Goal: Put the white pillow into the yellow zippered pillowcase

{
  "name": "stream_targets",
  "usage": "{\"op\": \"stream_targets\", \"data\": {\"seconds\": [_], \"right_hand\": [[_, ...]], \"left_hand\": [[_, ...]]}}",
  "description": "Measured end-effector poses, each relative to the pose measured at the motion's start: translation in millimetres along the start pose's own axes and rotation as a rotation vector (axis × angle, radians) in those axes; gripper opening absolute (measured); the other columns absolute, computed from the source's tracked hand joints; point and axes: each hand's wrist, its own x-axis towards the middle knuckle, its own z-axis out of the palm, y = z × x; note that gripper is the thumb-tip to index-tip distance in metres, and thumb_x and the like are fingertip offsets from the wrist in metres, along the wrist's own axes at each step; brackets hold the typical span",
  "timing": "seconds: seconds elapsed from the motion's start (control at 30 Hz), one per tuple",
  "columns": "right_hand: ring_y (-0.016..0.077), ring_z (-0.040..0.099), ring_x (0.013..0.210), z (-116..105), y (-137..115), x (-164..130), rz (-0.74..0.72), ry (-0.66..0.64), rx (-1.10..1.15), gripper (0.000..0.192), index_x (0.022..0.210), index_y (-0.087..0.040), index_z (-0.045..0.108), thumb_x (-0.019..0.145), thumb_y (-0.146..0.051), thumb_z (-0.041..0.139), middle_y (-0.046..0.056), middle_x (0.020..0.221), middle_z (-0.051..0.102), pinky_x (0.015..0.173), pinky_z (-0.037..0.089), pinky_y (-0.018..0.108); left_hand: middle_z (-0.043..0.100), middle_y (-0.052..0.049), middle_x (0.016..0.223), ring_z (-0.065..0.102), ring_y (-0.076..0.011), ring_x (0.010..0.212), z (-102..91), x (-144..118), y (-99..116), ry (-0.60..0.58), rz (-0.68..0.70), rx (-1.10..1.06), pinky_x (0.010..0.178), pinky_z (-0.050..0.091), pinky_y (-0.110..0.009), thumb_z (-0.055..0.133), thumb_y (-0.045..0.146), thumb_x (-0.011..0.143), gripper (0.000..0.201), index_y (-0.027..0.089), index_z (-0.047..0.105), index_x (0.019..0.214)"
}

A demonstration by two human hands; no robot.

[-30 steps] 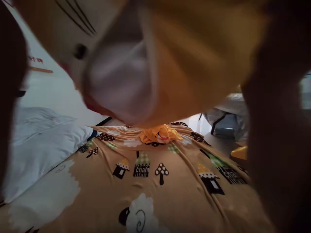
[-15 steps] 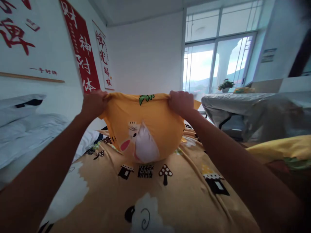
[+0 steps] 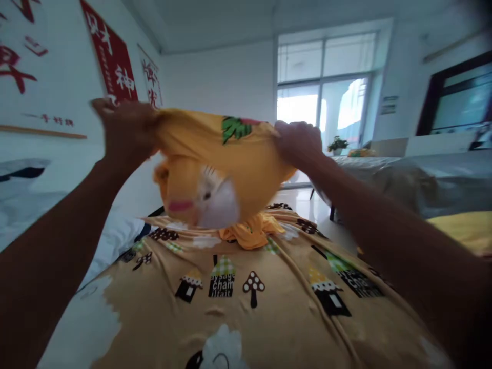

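A yellow-orange pillowcase [image 3: 246, 169] with a cartoon animal face and a green leaf print hangs in the air over the bed, its lower part bulging and blurred. My left hand [image 3: 128, 128] is closed around its upper left corner. At the upper right corner, my right hand [image 3: 300, 143] grips it with curled fingers. The top edge is stretched between both fists. Beneath and behind it, a crumpled orange cloth [image 3: 251, 233] lies on the beige bedsheet [image 3: 277, 328], printed with sheep, houses and mushrooms. Whether that cloth joins the pillowcase, I cannot tell.
White bedding [image 3: 115, 225] is heaped along the left wall. To the right stands a table under a grey cover [image 3: 442, 179], with a potted plant [image 3: 338, 145] near the window. A yellow cloth [image 3: 463, 230] is at the right edge.
Both hands have risen, lifting the pillowcase off the bedsheet. My left hand has moved further left. The crumpled orange cloth behind has come into sight, and the view has shifted slightly right.
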Motion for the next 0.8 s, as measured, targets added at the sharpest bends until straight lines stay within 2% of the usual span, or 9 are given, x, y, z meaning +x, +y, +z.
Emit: {"op": "stream_targets", "data": {"seconds": [0.1, 0.2, 0.33, 0.4, 0.5, 0.57, 0.63, 0.7, 0.8], "right_hand": [[0.0215, 0.056, 0.086, -17.3, -18.6, 2.0, 0.108, 0.146, -0.006, 0.031, 0.113, -0.016, 0.052, 0.097, -0.022, 0.026, 0.012, 0.095, 0.059, 0.072, 0.039, 0.034], [0.0216, 0.056, 0.086, -19.5, -34.5, 13.6, 0.191, 0.218, 0.045, 0.03, 0.113, -0.015, 0.05, 0.096, -0.019, 0.026, 0.012, 0.093, 0.058, 0.072, 0.038, 0.034], [0.0241, 0.055, 0.091, -9.3, -42.2, 19.0, 0.174, 0.168, 0.128, 0.025, 0.108, -0.013, 0.051, 0.093, -0.018, 0.031, 0.012, 0.089, 0.057, 0.076, 0.038, 0.036], [0.0244, 0.054, 0.092, -7.0, -43.3, 16.9, 0.127, 0.157, 0.174, 0.023, 0.107, -0.014, 0.051, 0.092, -0.018, 0.034, 0.011, 0.088, 0.057, 0.077, 0.039, 0.037], [0.0249, 0.054, 0.094, -17.7, -48.5, 16.9, 0.1, 0.203, 0.254, 0.02, 0.103, -0.016, 0.052, 0.089, -0.019, 0.038, 0.009, 0.088, 0.058, 0.08, 0.04, 0.039], [0.0258, 0.055, 0.092, -35.0, -56.4, 20.3, 0.127, 0.232, 0.307, 0.018, 0.098, -0.016, 0.054, 0.086, -0.021, 0.041, 0.009, 0.088, 0.059, 0.081, 0.041, 0.041], [0.0255, 0.056, 0.091, -55.2, -65.1, 24.6, 0.131, 0.261, 0.385, 0.016, 0.093, -0.017, 0.056, 0.083, -0.022, 0.044, 0.009, 0.09, 0.061, 0.082, 0.043, 0.042], [0.0225, 0.057, 0.091, -69.6, -66.4, 27.4, 0.037, 0.295, 0.521, 0.015, 0.09, -0.018, 0.059, 0.081, -0.021, 0.047, 0.007, 0.093, 0.063, 0.085, 0.044, 0.039], [0.0182, 0.056, 0.103, -57.7, -37.4, 18.4, -0.22, 0.228, 0.812, 0.03, 0.111, -0.021, 0.057, 0.082, -0.023, 0.049, 0.004, 0.111, 0.063, 0.092, 0.044, 0.035]], "left_hand": [[0.062, -0.01, 0.095, 0.054, -0.0246, 0.101, -27.1, 13.7, -10.3, 0.156, -0.214, 0.124, 0.086, 0.03, -0.046, 0.03, 0.038, 0.095, 0.044, 0.006, 0.061, 0.096], [0.062, -0.007, 0.096, 0.055, -0.0254, 0.103, -26.0, 18.3, -21.8, 0.157, -0.323, 0.059, 0.075, 0.028, -0.041, 0.033, 0.04, 0.093, 0.043, 0.009, 0.061, 0.099], [0.063, -0.006, 0.093, 0.056, -0.0296, 0.103, -3.8, 3.3, -21.5, -0.087, -0.337, 0.138, 0.084, 0.031, -0.048, 0.039, 0.041, 0.089, 0.038, 0.012, 0.064, 0.085], [0.063, -0.011, 0.098, 0.056, -0.0323, 0.103, 0.8, -5.2, -7.7, -0.16, -0.274, 0.199, 0.088, 0.032, -0.055, 0.038, 0.035, 0.089, 0.036, 0.01, 0.064, 0.087], [0.058, -0.013, 0.119, 0.051, -0.0311, 0.115, -9.2, -3.4, 30.2, -0.031, -0.129, 0.085, 0.098, 0.029, -0.056, 0.037, 0.022, 0.089, 0.035, 0.01, 0.056, 0.116], [0.05, -0.013, 0.134, 0.045, -0.0297, 0.125, -21.0, 8.6, 59.5, -0.033, -0.024, -0.09, 0.105, 0.027, -0.051, 0.046, 0.028, 0.089, 0.053, 0.01, 0.036, 0.138], [0.048, -0.013, 0.135, 0.044, -0.0319, 0.127, -27.5, 23.2, 83.9, -0.195, 0.035, -0.177, 0.104, 0.03, -0.048, 0.058, 0.044, 0.083, 0.08, 0.008, 0.021, 0.144], [0.055, -0.013, 0.123, 0.049, -0.0344, 0.121, -23.7, 32.6, 97.7, -0.338, 0.021, -0.139, 0.098, 0.036, -0.046, 0.059, 0.053, 0.08, 0.077, 0.007, 0.034, 0.137], [0.062, -0.011, 0.104, 0.057, -0.0319, 0.11, -7.9, 28.2, 97.4, -0.299, -0.01, -0.033, 0.09, 0.041, -0.044, 0.045, 0.04, 0.091, 0.039, 0.01, 0.058, 0.11]]}}
